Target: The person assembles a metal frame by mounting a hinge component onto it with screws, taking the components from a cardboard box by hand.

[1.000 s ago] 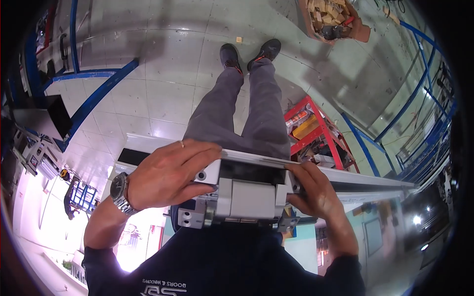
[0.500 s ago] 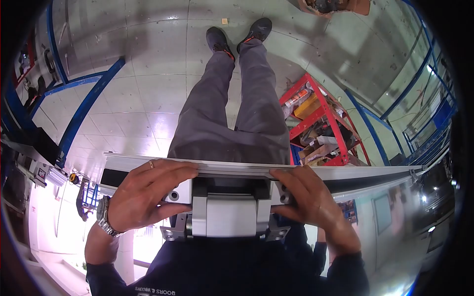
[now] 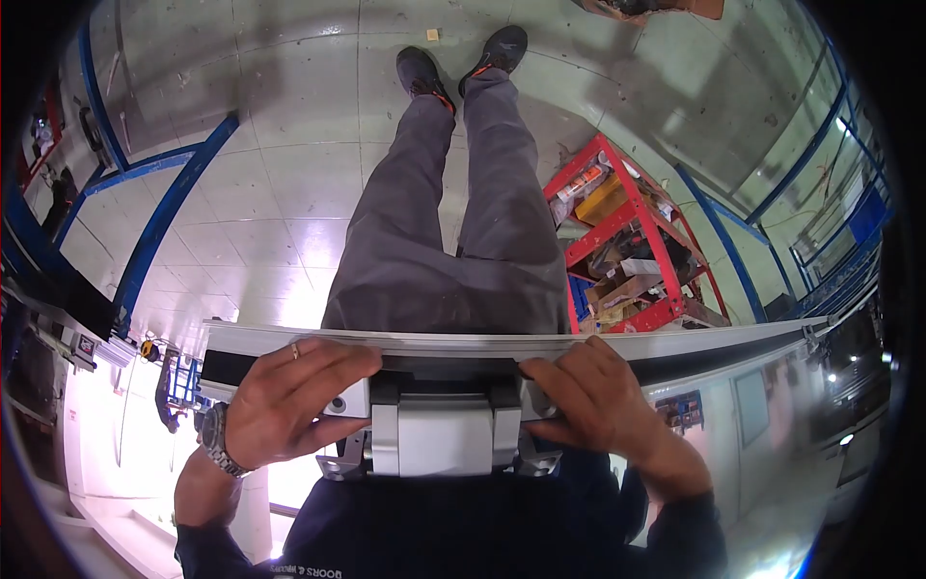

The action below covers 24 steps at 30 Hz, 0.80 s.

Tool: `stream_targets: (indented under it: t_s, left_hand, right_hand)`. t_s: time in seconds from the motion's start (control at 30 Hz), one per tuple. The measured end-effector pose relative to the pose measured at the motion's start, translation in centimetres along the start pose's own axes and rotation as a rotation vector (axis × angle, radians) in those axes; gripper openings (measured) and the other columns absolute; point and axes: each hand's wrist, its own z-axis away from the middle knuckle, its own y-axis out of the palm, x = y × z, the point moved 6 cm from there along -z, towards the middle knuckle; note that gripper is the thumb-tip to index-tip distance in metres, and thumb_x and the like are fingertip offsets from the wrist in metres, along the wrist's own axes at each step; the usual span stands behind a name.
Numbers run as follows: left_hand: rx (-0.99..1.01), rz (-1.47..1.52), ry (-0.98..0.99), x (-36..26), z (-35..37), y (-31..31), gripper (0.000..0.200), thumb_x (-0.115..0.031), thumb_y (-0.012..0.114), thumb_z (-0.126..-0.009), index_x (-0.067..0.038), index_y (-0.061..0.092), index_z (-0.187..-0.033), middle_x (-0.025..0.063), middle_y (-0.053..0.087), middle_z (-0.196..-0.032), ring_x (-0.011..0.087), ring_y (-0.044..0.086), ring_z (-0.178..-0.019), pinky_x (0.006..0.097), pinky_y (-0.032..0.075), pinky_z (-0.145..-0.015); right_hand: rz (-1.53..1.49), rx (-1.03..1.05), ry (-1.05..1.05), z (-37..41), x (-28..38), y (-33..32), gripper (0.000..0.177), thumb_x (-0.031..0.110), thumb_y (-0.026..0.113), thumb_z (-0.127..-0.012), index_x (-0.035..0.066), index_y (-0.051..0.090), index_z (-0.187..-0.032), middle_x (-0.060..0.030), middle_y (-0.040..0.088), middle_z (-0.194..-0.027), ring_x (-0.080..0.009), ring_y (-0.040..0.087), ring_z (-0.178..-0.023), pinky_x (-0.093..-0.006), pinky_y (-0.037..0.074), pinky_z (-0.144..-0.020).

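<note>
A wide door hinge [image 3: 444, 434] with a pale silver centre barrel and dark side pieces lies against a long light metal profile [image 3: 694, 344] that crosses in front of my thighs. My left hand [image 3: 280, 405], with a watch and a ring, grips the hinge's left end, fingers over the profile and thumb underneath. At the opposite end my right hand [image 3: 598, 400] holds the hinge in the same way, its fingertips pressed near the profile's edge. Small metal brackets show below both thumbs. My fingers hide the hinge's outer ends.
A red shelf rack [image 3: 641, 227] packed with tubes, boxes and parts stands beside my right leg. Blue metal frames [image 3: 178, 212] rise at the left, with more blue frames [image 3: 728, 232] at the right. At the top edge lies a cardboard box [image 3: 666, 8].
Both hands, the hinge and the profile sit slightly lower in the view, and the hinge a little further left. The grip looks the same.
</note>
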Motion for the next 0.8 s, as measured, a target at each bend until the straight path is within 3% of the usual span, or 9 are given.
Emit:
stream_targets:
  t_s: [0.27,0.63,0.73,0.8]
  left_hand:
    - [0.020,-0.036,-0.022,-0.08,0.28,-0.08,0.053,-0.035,0.076,-0.087,-0.001,0.067,-0.127,0.0135,0.071,-0.119,0.0269,0.071,-0.100,0.0366,0.058,-0.087]
    - [0.002,-0.058,-0.037,-0.52,-0.04,-0.30,0.046,-0.030,0.073,-0.087,0.001,0.070,-0.120,0.0155,0.072,-0.115,0.0252,0.072,-0.098,0.0346,0.062,-0.082]
    - [0.047,0.005,-0.057,0.02,-0.41,-0.46,0.046,-0.031,0.073,-0.086,0.001,0.071,-0.120,0.0156,0.072,-0.116,0.0246,0.073,-0.098,0.0343,0.062,-0.082]
    - [0.043,0.000,-0.059,-0.02,-0.30,-0.40,0.044,-0.037,0.072,-0.092,-0.001,0.071,-0.117,0.0157,0.073,-0.114,0.0272,0.073,-0.099,0.0372,0.062,-0.083]
  right_hand:
    - [0.000,-0.021,-0.008,0.03,0.15,0.13,0.062,0.033,0.083,-0.074,0.001,0.065,-0.123,-0.0052,0.054,-0.087,-0.0228,0.058,-0.078,-0.0381,0.050,-0.073]
    - [0.041,-0.058,-0.093,0.28,0.07,0.32,0.053,0.043,0.075,-0.087,0.000,0.068,-0.118,-0.0019,0.053,-0.080,-0.0164,0.052,-0.066,-0.0343,0.044,-0.059]
    - [-0.020,-0.014,-0.077,0.03,-0.60,0.66,0.052,0.043,0.074,-0.088,0.001,0.069,-0.117,-0.0017,0.051,-0.078,-0.0161,0.052,-0.064,-0.0332,0.044,-0.059]
    - [-0.056,0.035,-0.062,-0.08,-0.68,0.43,0.054,0.041,0.077,-0.085,0.000,0.068,-0.118,-0.0016,0.050,-0.077,-0.0168,0.052,-0.063,-0.0338,0.045,-0.059]
